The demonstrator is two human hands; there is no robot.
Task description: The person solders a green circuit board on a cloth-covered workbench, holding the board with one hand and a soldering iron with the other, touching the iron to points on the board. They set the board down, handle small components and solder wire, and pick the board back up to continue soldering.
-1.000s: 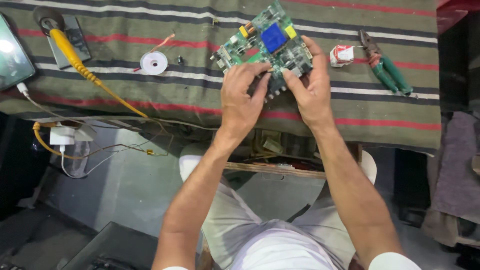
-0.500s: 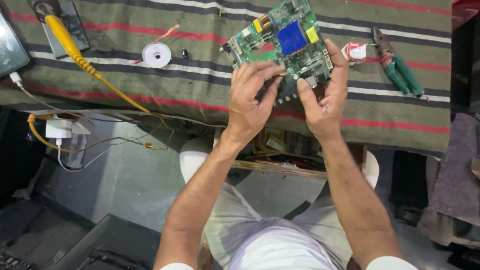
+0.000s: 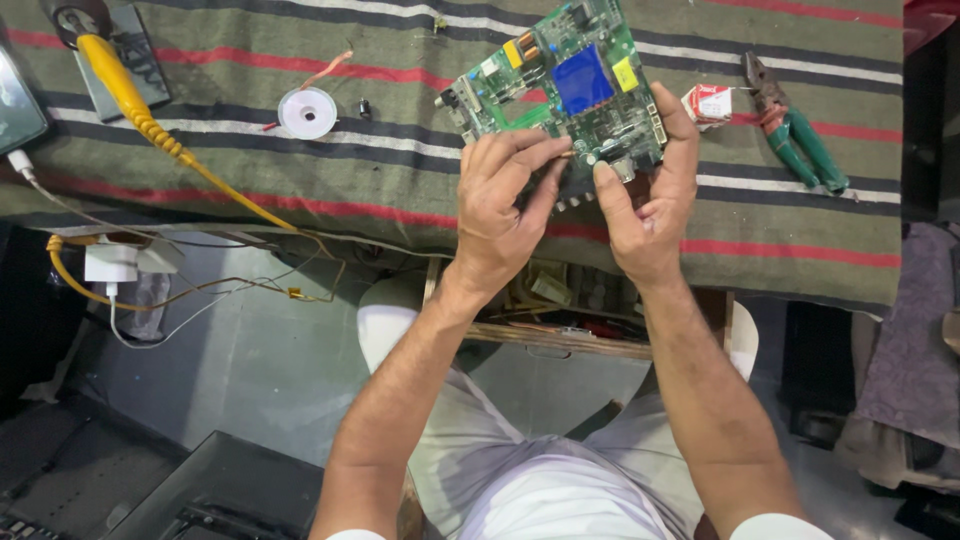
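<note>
A green circuit board with a blue square part and yellow components is held tilted above the striped cloth. My right hand grips its right and near edge, thumb on a small metal part at the bottom. My left hand holds the board's near left edge, fingers curled against it beside the right thumb.
A striped cloth covers the bench. On it lie a white solder spool, green-handled pliers, a small red-and-white box and a yellow soldering iron with its cable. A white plug adapter hangs below the edge. An open wooden drawer sits under the bench.
Both hands and the board appear slightly further right and lower in view. The left fingers have closed in nearer the right thumb at the board's lower edge.
</note>
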